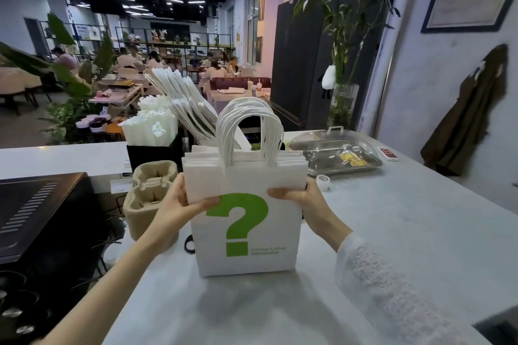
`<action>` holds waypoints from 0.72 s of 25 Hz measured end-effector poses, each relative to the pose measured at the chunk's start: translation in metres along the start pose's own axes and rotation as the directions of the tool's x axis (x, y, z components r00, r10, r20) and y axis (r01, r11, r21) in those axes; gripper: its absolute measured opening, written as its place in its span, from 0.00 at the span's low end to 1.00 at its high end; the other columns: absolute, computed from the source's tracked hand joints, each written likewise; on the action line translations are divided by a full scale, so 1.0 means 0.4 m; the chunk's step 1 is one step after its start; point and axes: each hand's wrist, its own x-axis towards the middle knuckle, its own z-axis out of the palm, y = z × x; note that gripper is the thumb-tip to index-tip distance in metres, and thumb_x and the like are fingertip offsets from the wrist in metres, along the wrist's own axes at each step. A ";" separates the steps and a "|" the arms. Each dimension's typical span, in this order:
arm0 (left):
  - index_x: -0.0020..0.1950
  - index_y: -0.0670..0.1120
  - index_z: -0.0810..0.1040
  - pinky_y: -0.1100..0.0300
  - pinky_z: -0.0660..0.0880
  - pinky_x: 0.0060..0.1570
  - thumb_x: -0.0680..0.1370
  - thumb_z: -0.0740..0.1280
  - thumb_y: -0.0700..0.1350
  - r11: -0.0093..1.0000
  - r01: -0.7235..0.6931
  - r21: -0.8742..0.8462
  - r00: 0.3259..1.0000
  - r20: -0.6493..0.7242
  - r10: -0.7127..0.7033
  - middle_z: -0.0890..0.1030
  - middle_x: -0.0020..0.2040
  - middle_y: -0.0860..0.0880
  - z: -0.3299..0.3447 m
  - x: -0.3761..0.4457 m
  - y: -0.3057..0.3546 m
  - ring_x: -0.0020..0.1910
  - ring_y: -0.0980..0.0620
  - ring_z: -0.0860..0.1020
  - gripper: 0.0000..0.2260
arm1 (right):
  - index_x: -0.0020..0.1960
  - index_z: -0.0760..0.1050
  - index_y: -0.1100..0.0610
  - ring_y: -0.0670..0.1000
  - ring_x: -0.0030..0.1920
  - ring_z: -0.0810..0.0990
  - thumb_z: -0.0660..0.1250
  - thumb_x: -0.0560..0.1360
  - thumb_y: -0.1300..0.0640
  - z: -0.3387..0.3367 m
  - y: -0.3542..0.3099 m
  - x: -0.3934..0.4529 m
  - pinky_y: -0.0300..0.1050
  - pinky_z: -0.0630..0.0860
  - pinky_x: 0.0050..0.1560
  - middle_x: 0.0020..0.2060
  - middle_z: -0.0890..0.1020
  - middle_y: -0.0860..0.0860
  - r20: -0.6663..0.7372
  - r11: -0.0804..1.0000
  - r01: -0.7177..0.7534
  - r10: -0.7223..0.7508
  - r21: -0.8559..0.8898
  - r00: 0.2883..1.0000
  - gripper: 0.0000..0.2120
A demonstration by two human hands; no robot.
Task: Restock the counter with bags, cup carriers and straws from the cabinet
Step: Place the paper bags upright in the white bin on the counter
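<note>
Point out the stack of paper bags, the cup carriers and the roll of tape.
stack of paper bags (244,232): head view, front bag's printed face.
cup carriers (150,193): head view, top carrier's centre.
roll of tape (323,182): head view, its side.

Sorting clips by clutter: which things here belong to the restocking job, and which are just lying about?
Part of the job:
- stack of white paper bags, held upright on the counter by the left hand and right hand
- leaning bags behind
- cup carriers
- straws in a black box

Lying about:
- covered metal tray
- tape roll
- vase of bamboo
- black machine
</note>
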 end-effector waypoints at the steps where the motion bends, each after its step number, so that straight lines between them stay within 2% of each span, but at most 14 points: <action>1: 0.64 0.48 0.72 0.57 0.81 0.49 0.67 0.76 0.38 1.000 -0.009 0.003 1.000 0.003 0.009 0.83 0.56 0.47 -0.003 0.009 -0.006 0.55 0.47 0.82 0.28 | 0.53 0.80 0.64 0.57 0.45 0.85 0.75 0.64 0.62 0.003 0.012 0.008 0.45 0.79 0.39 0.46 0.85 0.59 -0.004 1.000 -0.008 0.008 0.014 1.000 0.18; 4: 0.64 0.52 0.73 0.49 0.79 0.53 0.65 0.79 0.47 0.998 -0.051 0.028 0.998 0.027 0.050 0.82 0.57 0.46 -0.003 0.030 -0.008 0.56 0.45 0.81 0.30 | 0.58 0.78 0.63 0.58 0.48 0.84 0.75 0.67 0.59 0.006 0.031 0.024 0.47 0.80 0.41 0.50 0.84 0.60 0.015 0.997 -0.043 0.042 0.060 0.999 0.20; 7: 0.60 0.55 0.75 0.51 0.80 0.51 0.62 0.78 0.52 0.996 -0.087 0.020 0.996 -0.007 0.087 0.83 0.55 0.48 -0.002 0.051 0.020 0.54 0.46 0.82 0.28 | 0.58 0.77 0.59 0.53 0.44 0.85 0.77 0.66 0.49 0.007 0.004 0.041 0.44 0.80 0.38 0.46 0.85 0.55 -0.032 0.990 -0.023 0.028 0.139 0.999 0.26; 8: 0.60 0.55 0.75 0.51 0.80 0.51 0.62 0.78 0.52 0.993 -0.116 0.027 0.993 -0.015 0.116 0.83 0.55 0.48 0.000 0.058 0.033 0.54 0.46 0.82 0.28 | 0.60 0.77 0.57 0.53 0.45 0.85 0.78 0.64 0.45 0.006 -0.008 0.049 0.45 0.81 0.39 0.48 0.85 0.55 -0.065 0.989 0.012 -0.003 0.148 0.998 0.28; 10: 0.62 0.54 0.73 0.50 0.79 0.53 0.63 0.77 0.54 0.975 -0.194 0.112 0.980 -0.023 0.197 0.81 0.57 0.49 0.004 0.072 0.053 0.55 0.48 0.81 0.29 | 0.60 0.77 0.49 0.57 0.54 0.82 0.76 0.65 0.43 0.005 -0.019 0.063 0.54 0.81 0.49 0.57 0.82 0.57 -0.122 0.991 0.106 -0.096 0.084 0.988 0.26; 12: 0.65 0.54 0.71 0.53 0.79 0.53 0.65 0.75 0.53 0.955 -0.259 0.143 0.964 -0.023 0.265 0.80 0.56 0.49 0.016 0.077 0.068 0.54 0.50 0.81 0.29 | 0.59 0.77 0.43 0.61 0.62 0.77 0.75 0.66 0.39 0.012 -0.019 0.068 0.64 0.75 0.59 0.60 0.79 0.54 -0.149 0.985 0.173 -0.173 -0.019 0.974 0.23; 14: 0.63 0.52 0.73 0.54 0.80 0.50 0.68 0.73 0.52 0.950 -0.282 0.138 0.956 -0.048 0.290 0.82 0.53 0.49 0.032 0.081 0.074 0.50 0.50 0.81 0.24 | 0.56 0.78 0.43 0.60 0.57 0.80 0.74 0.66 0.40 0.021 -0.021 0.066 0.63 0.78 0.55 0.56 0.81 0.55 -0.170 0.978 0.209 -0.210 -0.021 0.963 0.19; 16: 0.53 0.48 0.77 0.54 0.78 0.46 0.72 0.70 0.55 0.946 -0.277 0.168 0.950 -0.100 0.296 0.82 0.47 0.53 0.052 0.086 0.081 0.45 0.53 0.80 0.15 | 0.51 0.79 0.46 0.54 0.44 0.83 0.72 0.68 0.43 0.024 -0.029 0.061 0.53 0.81 0.43 0.47 0.84 0.55 -0.197 0.976 0.218 -0.215 -0.006 0.957 0.13; 18: 0.47 0.43 0.76 0.60 0.74 0.38 0.77 0.66 0.53 0.964 -0.232 0.127 0.954 -0.162 0.251 0.82 0.42 0.55 0.067 0.091 0.079 0.38 0.57 0.77 0.12 | 0.44 0.79 0.52 0.48 0.34 0.80 0.70 0.70 0.45 0.027 -0.028 0.060 0.44 0.77 0.34 0.37 0.83 0.52 -0.240 0.978 0.208 -0.204 -0.008 0.949 0.10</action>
